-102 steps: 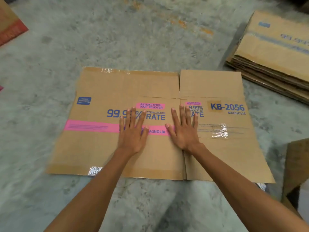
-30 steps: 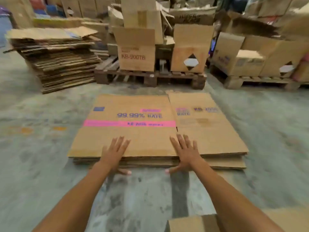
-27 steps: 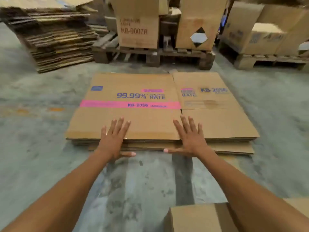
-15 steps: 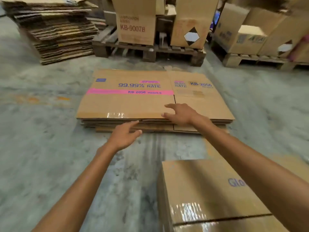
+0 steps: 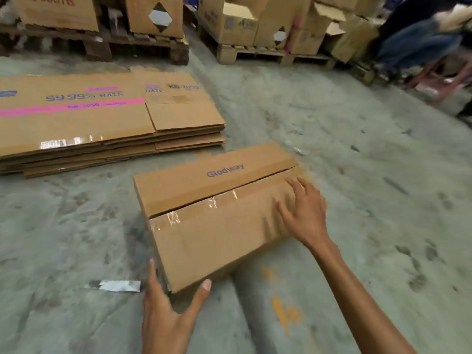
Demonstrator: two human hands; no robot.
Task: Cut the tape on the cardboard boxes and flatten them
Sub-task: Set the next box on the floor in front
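Note:
A closed brown cardboard box [image 5: 204,226] printed "Glodway" stands on the concrete floor, with clear shiny tape [image 5: 194,208] along its top seam. My left hand [image 5: 168,310] is at the box's near corner, thumb against the near side and fingers along the left side, spread and straight. My right hand [image 5: 304,213] lies on the right end of the box top with fingers spread. A stack of flattened boxes [image 5: 109,123] with a pink stripe lies to the upper left.
A loose strip of tape [image 5: 115,286] lies on the floor left of my left hand. Wooden pallets [image 5: 143,47] loaded with upright boxes [image 5: 229,21] line the back. A seated person [image 5: 421,39] is at the far right. Bare concrete floor [image 5: 357,154] spreads to the right.
Both hands left the flattened stack. My view swung right and down to the taped box, and my hands have come onto it, left at the near corner, right on top.

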